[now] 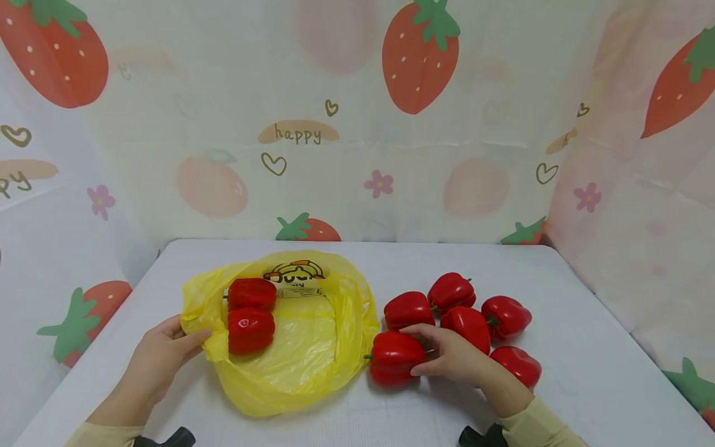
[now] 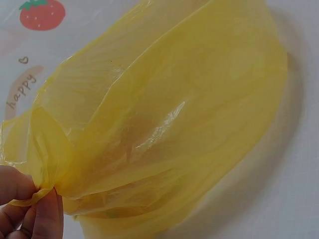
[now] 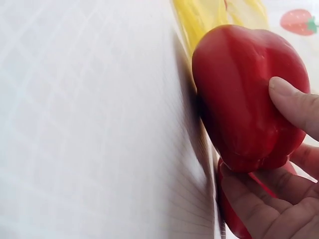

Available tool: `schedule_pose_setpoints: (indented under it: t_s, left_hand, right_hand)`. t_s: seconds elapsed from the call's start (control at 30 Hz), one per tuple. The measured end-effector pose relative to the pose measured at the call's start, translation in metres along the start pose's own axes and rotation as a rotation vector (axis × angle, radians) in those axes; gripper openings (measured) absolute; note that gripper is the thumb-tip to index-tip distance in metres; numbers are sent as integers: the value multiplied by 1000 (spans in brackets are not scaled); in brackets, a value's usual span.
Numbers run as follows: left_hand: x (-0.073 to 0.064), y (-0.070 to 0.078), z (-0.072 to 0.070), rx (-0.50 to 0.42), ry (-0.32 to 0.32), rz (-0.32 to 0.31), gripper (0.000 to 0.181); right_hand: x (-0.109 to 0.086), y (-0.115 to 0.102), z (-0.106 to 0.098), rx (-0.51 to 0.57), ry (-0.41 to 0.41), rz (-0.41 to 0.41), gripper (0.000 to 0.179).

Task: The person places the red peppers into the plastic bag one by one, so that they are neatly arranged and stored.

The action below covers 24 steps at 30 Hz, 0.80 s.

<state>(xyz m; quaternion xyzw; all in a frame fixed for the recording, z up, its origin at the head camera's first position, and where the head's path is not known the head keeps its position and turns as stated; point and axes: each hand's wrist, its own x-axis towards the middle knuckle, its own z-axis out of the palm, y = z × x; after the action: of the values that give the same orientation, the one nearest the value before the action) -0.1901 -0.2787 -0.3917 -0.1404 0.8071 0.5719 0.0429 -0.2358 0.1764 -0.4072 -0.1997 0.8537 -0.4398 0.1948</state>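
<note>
A yellow plastic bag [image 1: 296, 388] lies on the table with its mouth spread wide. Inside it, toward the left, are two red bell peppers [image 1: 251, 331]. My left hand [image 1: 159, 357] pinches the bag's left rim between thumb and fingers; the left wrist view shows the gathered plastic [image 2: 47, 164] there. Just right of the bag, my right hand [image 1: 455, 357] holds another red bell pepper [image 1: 395, 358], its stem toward the bag. In the right wrist view the thumb presses this pepper's [image 3: 244, 94] side, and the other fingers bend around its lower end.
Several more red bell peppers [image 1: 451, 290] sit in a loose group behind and right of my right hand. The white table [image 1: 564, 310] is bordered by a fruit-patterned cloth [image 1: 357, 186] at the back and sides.
</note>
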Motion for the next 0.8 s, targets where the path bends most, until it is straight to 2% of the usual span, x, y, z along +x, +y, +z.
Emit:
schedule_pose_setpoints:
  t_s: [0.17, 0.33, 0.6, 0.8]
  left_hand:
    - [1, -1, -1, 3, -4, 4, 76]
    - [2, -2, -2, 3, -8, 7, 76]
    - [2, -2, 0, 9, -7, 9, 75]
    - [2, -1, 2, 5, -8, 8, 75]
  right_hand:
    - [-1, 0, -3, 12, 19, 16, 64]
    - [-1, -4, -6, 38, 31, -3, 66]
    - [2, -17, -12, 37, 76, -2, 68]
    - [8, -30, -14, 34, 95, -30, 66]
